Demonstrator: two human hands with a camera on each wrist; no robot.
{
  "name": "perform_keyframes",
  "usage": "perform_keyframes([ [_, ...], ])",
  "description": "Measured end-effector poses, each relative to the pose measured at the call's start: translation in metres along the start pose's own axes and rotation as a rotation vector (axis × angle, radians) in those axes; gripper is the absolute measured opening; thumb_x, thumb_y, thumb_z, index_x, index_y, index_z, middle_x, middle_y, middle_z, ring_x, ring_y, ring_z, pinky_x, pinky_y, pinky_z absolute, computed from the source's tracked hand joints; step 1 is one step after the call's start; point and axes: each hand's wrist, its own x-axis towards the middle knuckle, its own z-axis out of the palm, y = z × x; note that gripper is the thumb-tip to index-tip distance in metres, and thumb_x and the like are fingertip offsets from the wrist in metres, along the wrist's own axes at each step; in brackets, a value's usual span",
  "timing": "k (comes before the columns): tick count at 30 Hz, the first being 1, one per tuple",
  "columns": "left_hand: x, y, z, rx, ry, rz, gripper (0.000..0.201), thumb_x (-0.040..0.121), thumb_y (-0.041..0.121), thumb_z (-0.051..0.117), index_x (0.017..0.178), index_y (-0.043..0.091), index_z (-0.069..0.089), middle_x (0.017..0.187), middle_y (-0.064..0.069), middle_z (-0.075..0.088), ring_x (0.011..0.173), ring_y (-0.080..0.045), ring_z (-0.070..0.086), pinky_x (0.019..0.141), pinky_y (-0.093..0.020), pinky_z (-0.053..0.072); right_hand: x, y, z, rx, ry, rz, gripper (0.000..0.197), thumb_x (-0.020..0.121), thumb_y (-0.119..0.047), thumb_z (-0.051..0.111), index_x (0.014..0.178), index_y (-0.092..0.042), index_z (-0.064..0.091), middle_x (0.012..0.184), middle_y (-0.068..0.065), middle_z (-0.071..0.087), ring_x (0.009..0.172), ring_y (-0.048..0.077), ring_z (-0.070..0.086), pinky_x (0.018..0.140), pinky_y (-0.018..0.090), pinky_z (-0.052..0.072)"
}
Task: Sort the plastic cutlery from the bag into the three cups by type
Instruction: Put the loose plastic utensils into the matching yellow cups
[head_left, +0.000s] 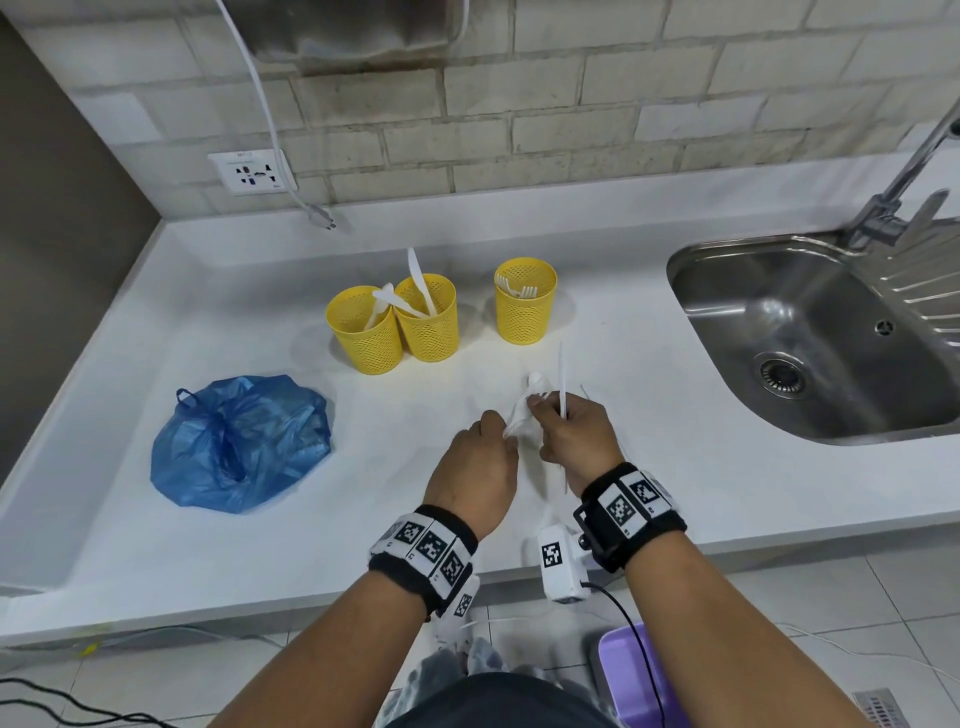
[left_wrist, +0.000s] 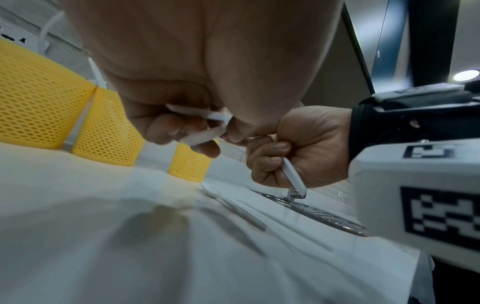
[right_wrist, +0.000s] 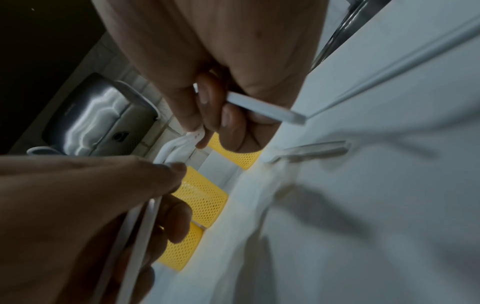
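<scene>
Hands, left (head_left: 475, 460) pinching slim white plastic spoons (head_left: 522, 410), right (head_left: 574, 441) gripping a flat knife (head_left: 562, 384), near mesh yellow cups (head_left: 524, 301).

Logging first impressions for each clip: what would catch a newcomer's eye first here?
Three yellow mesh cups stand mid-counter with white cutlery poking out, two touching and one apart to the right. In front of them the left hand and right hand grip white plastic cutlery together. A crumpled blue bag lies left.

No word, brand or number can be read anywhere. The wristbands (head_left: 426, 545) and the white camera housing (head_left: 558, 564) carry only black-and-white square code markers. The small print atop the wall socket (head_left: 253, 170) is too blurred to read.
</scene>
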Motion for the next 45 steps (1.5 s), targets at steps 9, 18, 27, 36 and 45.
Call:
perform_keyframes([
  [9, 0.003, 0.004, -0.011, -0.731, -0.219, -0.368, 0.03, 0.107, 0.033, 0.042, 0.094, 0.012, 0.06, 0.072, -0.006, 0.059, 0.061, -0.022, 0.054, 0.061, -0.035, 0.05, -0.011, -0.01, 0.007, -0.153, -0.108, -0.111, 0.025, 0.095, -0.024, 0.07, 0.074, -0.011, 0.068, 0.053, -0.011, 0.055, 0.045, 0.007, 0.046, 0.056, 0.028, 0.038],
  [18, -0.002, -0.008, -0.009, -0.829, -0.162, -0.512, 0.031, 0.103, 0.038, 0.043, 0.078, 0.019, 0.043, 0.063, 0.005, 0.033, 0.051, -0.016, 0.026, 0.049, -0.027, 0.021, 0.003, -0.005, -0.043, -0.499, 0.033, -0.005, 0.021, 0.101, -0.022, 0.039, 0.097, -0.011, 0.056, 0.099, 0.012, 0.065, 0.089, 0.033, 0.059, 0.075, 0.038, 0.045],
  [27, -0.007, -0.005, -0.011, -0.836, -0.179, -0.556, 0.031, 0.104, 0.036, 0.044, 0.078, 0.02, 0.04, 0.061, 0.008, 0.035, 0.047, -0.012, 0.028, 0.045, -0.024, 0.025, 0.018, 0.02, -0.068, -0.928, 0.118, -0.029, 0.026, 0.106, -0.009, 0.039, 0.128, 0.0, 0.049, 0.127, 0.023, 0.053, 0.107, 0.042, 0.06, 0.087, 0.042, 0.048],
  [36, -0.006, -0.002, -0.013, -0.801, -0.162, -0.539, 0.028, 0.104, 0.037, 0.045, 0.084, 0.018, 0.04, 0.072, -0.002, 0.036, 0.054, -0.015, 0.031, 0.048, -0.025, 0.028, 0.028, 0.023, -0.063, -1.147, 0.091, -0.039, 0.027, 0.103, -0.013, 0.047, 0.129, -0.008, 0.049, 0.128, 0.022, 0.04, 0.092, 0.046, 0.063, 0.078, 0.043, 0.051],
  [45, -0.005, 0.001, -0.015, -0.782, -0.176, -0.529, 0.026, 0.104, 0.037, 0.045, 0.086, 0.018, 0.043, 0.078, -0.005, 0.038, 0.059, -0.017, 0.032, 0.05, -0.026, 0.031, 0.031, 0.009, -0.053, -1.345, 0.053, -0.007, 0.024, 0.101, -0.009, 0.046, 0.124, -0.002, 0.049, 0.125, 0.018, 0.06, 0.117, 0.034, 0.06, 0.096, 0.037, 0.047],
])
